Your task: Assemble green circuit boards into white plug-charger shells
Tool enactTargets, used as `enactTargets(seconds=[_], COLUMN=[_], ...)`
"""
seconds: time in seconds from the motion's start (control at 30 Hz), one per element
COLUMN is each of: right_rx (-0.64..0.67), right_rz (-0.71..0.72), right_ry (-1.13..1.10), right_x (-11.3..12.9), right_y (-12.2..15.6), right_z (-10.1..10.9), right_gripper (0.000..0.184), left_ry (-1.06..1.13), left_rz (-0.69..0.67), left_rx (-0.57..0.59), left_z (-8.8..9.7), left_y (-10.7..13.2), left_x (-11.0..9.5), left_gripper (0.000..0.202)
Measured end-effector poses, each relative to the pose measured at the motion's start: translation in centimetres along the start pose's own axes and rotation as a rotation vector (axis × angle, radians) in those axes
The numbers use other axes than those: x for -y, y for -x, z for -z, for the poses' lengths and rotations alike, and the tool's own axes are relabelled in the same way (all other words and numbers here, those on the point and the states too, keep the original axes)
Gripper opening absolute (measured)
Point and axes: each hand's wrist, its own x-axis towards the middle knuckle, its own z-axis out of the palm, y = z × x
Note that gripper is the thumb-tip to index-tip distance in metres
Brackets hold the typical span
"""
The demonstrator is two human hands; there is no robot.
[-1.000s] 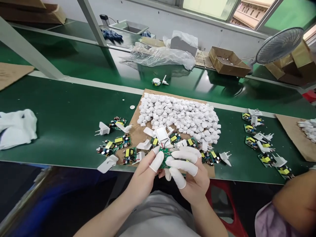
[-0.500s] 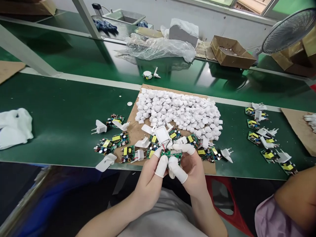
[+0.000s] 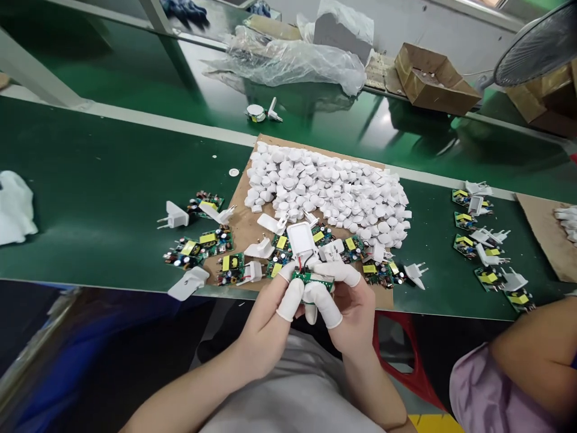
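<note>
In the head view, the left hand (image 3: 265, 322) and the right hand (image 3: 358, 316), both with white finger cots (image 3: 291, 300) over the fingertips, hold one small green circuit board (image 3: 319, 280) between them, above the near edge of the desk (image 3: 112, 162), which has a dark green top. The grip of each hand is closed on that board, thumbs on the near side and forefingers towards its far edge. Just beyond it sits a white rectangular plastic plug housing (image 3: 301, 240), with thin red and black wires (image 3: 308, 260) running between housing and board. Around the hands, on and beside a flat brown cardboard sheet (image 3: 383, 294), lie more green boards with yellow blocks (image 3: 232, 267) and white two-pin plug housings (image 3: 174, 215). A broad pile of small white plastic pieces (image 3: 324, 186) covers the far part of the sheet. Well apart to the right, a further cluster of boards and housings (image 3: 489, 276) rests on the desk, near another person's arm and lilac sleeve (image 3: 487, 391). A crumpled white cloth-like item (image 3: 15, 207) lies at the far left.
</note>
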Motion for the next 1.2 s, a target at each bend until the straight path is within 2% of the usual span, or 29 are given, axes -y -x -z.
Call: enactTargets(seconds=[0.1,0.23,0.4,0.5,0.6,0.7,0.8,0.97,1.03,1.13,1.2], right_rx=[0.065,0.178,0.162,0.068,0.023,0.067,0.119,0.031,0.001,-0.001,-0.003], right_rz=[-0.011,-0.085,-0.083,-0.075,-0.032,0.038,0.114,0.199,0.193,0.159,0.124], right_ry=[0.012,-0.083,-0.065,0.015,0.054,0.098,0.160,0.315,0.287,0.261,0.273], right_x=[-0.1,0.3,0.5,0.3,0.2,0.4,0.4,-0.3,-0.3,0.1,0.5], right_y=[0.6,0.9,0.8,0.9,1.1,1.3,1.2,1.0,1.0,1.0,0.9], right_z=[0.2,0.7,0.1,-0.2,-0.2,0.2,0.6,0.4,0.3,0.3,0.4], right_gripper=[0.019,0.037,0.032,0.025,0.016,0.022,0.032,0.030,0.028,0.028,0.028], left_ry=[0.031,-0.012,-0.011,0.056,0.100,0.054,0.066,0.068,0.066,0.019,-0.013], left_rz=[-0.028,-0.057,-0.027,0.016,0.045,0.015,-0.003,0.055,0.063,0.079,0.103], left_rx=[0.020,-0.059,-0.087,-0.123,-0.083,-0.058,-0.089,-0.153,-0.112,0.089,0.170], left_z=[0.1,-0.2,-0.5,-0.5,-0.6,-1.1,-1.5,-1.1,-0.5,0.5,0.9], left_y=[0.3,0.4,0.3,0.4,0.3,-0.1,-0.7,-1.4,-1.3,-0.9,-0.6], left_x=[0.2,0.0,-0.2,0.0,-0.1,-0.4,0.0,0.7,0.4,-0.2,-0.6], left_gripper=[0.043,0.040,0.047,0.052,0.055,0.054,0.053,0.054,0.057,0.062,0.065])
